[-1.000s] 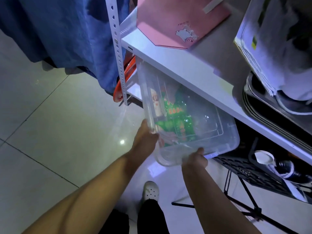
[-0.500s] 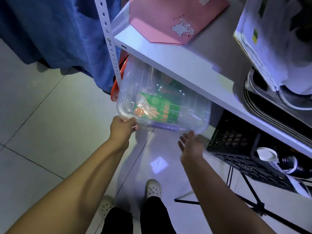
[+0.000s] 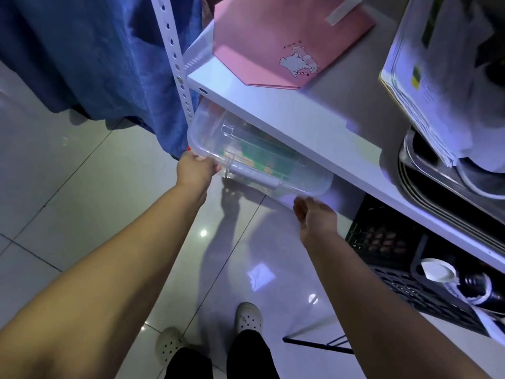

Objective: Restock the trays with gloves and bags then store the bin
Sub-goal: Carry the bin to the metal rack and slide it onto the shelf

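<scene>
The left hand (image 3: 196,166) grips the rim of the clear bin (image 3: 273,170) at its eight o'clock corner, fingers curled over the edge. The right hand (image 3: 317,217) is released, fingers relaxed and palm turned up, just under the bin's five o'clock corner; whether it touches the plastic I cannot tell. The bin sits partly under the white shelf board (image 3: 287,116), its far half hidden, with green packets (image 3: 254,157) showing through the wall. At the bin's eleven o'clock stands the perforated upright post (image 3: 175,58), with blue cloth (image 3: 95,50) hanging beyond it at nine; a black crate (image 3: 382,242) sits at four. Only one hand plainly carries the near edge, so the bin could sag or twist at its right side and tip toward the floor. A push skewed leftward could jam the corner against the post or snag the cloth.
</scene>
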`<state>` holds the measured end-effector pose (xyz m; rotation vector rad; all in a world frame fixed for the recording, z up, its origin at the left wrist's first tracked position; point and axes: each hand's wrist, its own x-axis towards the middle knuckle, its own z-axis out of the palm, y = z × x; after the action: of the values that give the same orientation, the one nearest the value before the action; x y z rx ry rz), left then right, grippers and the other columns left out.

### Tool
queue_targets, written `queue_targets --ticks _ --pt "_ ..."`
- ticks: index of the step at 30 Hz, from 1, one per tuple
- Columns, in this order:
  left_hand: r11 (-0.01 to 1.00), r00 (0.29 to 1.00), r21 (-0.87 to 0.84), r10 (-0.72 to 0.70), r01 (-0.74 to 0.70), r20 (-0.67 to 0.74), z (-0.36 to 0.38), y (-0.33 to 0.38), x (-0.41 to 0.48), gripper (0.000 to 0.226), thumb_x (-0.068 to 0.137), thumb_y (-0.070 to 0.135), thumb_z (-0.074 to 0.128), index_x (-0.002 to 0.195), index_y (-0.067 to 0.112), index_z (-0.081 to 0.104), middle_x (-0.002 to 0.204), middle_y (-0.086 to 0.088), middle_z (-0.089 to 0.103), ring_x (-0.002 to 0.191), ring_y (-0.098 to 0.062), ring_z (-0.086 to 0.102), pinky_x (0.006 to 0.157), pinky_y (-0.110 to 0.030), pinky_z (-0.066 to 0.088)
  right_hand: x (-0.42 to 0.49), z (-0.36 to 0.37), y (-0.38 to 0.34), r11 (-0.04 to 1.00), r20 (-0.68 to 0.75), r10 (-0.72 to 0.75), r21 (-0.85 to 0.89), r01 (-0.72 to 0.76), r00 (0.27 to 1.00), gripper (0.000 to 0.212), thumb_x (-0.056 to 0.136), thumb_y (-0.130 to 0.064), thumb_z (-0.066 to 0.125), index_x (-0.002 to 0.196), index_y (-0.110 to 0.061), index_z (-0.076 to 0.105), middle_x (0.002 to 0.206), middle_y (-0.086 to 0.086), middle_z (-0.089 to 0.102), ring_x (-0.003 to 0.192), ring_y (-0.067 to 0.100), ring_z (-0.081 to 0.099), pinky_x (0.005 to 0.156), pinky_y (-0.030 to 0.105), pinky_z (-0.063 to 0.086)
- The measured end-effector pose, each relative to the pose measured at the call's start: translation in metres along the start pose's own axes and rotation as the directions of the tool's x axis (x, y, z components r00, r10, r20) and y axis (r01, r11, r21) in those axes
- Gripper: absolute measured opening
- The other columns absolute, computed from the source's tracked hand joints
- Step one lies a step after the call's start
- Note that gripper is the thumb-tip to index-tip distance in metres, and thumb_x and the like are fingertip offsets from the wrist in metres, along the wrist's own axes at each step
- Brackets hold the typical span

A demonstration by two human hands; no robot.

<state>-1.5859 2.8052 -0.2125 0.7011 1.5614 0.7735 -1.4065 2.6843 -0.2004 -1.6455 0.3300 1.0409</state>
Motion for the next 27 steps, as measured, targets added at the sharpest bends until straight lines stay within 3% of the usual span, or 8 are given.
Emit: queue_targets --ticks 2,5,9,11,16,21,24,27 --pt "0.994 0.995 0.075 0.072 -0.077 0.068 0.001 0.001 -0.005 0.027 0.078 -0.008 0.050 0.099 0.009 0.052 0.083 -0.007 0.058 0.077 -0.025 0.052 0.062 -0.025 0.047 0.000 -0.003 -0.004 0.998 0.040 0.013 -0.060 -0.011 0.999 0.012 0.093 -0.002 0.049 0.104 -0.001 0.054 0.080 0.012 0.061 0.070 0.016 0.061 0.088 0.032 0.052" --pt "0.965 0.984 0.214 0.129 -0.153 0.122 -0.006 0.004 -0.031 0.030 0.084 -0.004 0.049 0.105 0.016 0.056 0.102 -0.006 0.061 0.090 -0.023 0.058 0.085 -0.035 0.050 -0.010 -0.016 -0.008 0.969 0.085 0.044 -0.245 -0.022 0.995 0.011 0.095 -0.005 0.047 0.098 -0.001 0.057 0.076 0.011 0.059 0.069 0.018 0.058 0.078 0.031 0.053" --pt "0.920 0.971 0.360 0.076 -0.155 0.225 -0.024 -0.001 -0.075 0.018 0.090 0.001 0.048 0.099 0.007 0.062 0.090 -0.010 0.061 0.072 -0.019 0.059 0.071 -0.030 0.049 -0.042 -0.039 -0.009 0.828 0.174 0.012 -0.553 0.088 0.985 0.024 0.094 -0.004 0.044 0.101 0.016 0.054 0.072 0.009 0.054 0.064 0.017 0.051 0.062 0.024 0.045" --pt "0.881 0.956 0.435 0.062 -0.187 0.286 -0.036 -0.001 -0.091 0.017 0.090 0.002 0.048 0.093 0.011 0.061 0.088 -0.008 0.064 0.069 -0.016 0.061 0.071 -0.030 0.048 -0.063 -0.044 -0.012 0.750 0.236 -0.013 -0.640 0.165 0.972 0.018 0.094 -0.005 0.045 0.097 0.007 0.058 0.072 0.008 0.055 0.063 0.016 0.051 0.060 0.023 0.043" --pt "0.730 0.907 0.599 0.067 -0.329 0.416 -0.063 0.018 -0.113 0.020 0.090 0.008 0.048 0.101 0.013 0.064 0.101 -0.005 0.069 0.094 -0.025 0.064 0.085 -0.030 0.046 -0.109 -0.047 -0.013 0.586 0.307 -0.059 -0.760 0.282 0.950 0.013 0.091 -0.003 0.048 0.099 -0.006 0.058 0.081 0.008 0.061 0.063 0.014 0.055 0.059 0.022 0.043" --pt "0.416 0.755 0.647 0.175 -0.638 0.632 -0.090 0.067 -0.137 0.026 0.093 0.017 0.048 0.113 0.017 0.063 0.114 -0.002 0.067 0.102 -0.024 0.060 0.079 -0.024 0.041 -0.172 -0.044 -0.015 0.373 0.318 -0.221 -0.846 0.381 0.922 0.016 0.088 -0.013 0.052 0.100 -0.012 0.062 0.084 0.006 0.062 0.083 0.027 0.061 0.073 0.030 0.047" --pt "0.199 0.626 0.594 0.197 -0.779 0.755 -0.113 0.099 -0.156 0.028 0.093 0.019 0.046 0.117 0.020 0.061 0.120 0.001 0.065 0.108 -0.024 0.059 0.081 -0.028 0.044 -0.226 -0.041 -0.014 0.354 0.275 -0.329 -0.851 0.388 0.904 0.020 0.087 -0.012 0.050 0.102 -0.009 0.063 0.090 0.007 0.062 0.089 0.028 0.059 0.076 0.030 0.046" --pt "0.072 0.561 0.557 0.157 -0.828 0.813 -0.133 0.122 -0.172 0.028 0.092 0.020 0.045 0.116 0.021 0.061 0.121 0.002 0.065 0.107 -0.024 0.059 0.081 -0.031 0.046 -0.280 -0.045 -0.010 0.340 0.241 -0.386 -0.860 0.380 0.891 0.023 0.090 -0.015 0.049 0.108 -0.010 0.062 0.098 0.004 0.061 0.095 0.025 0.057 0.074 0.026 0.039"
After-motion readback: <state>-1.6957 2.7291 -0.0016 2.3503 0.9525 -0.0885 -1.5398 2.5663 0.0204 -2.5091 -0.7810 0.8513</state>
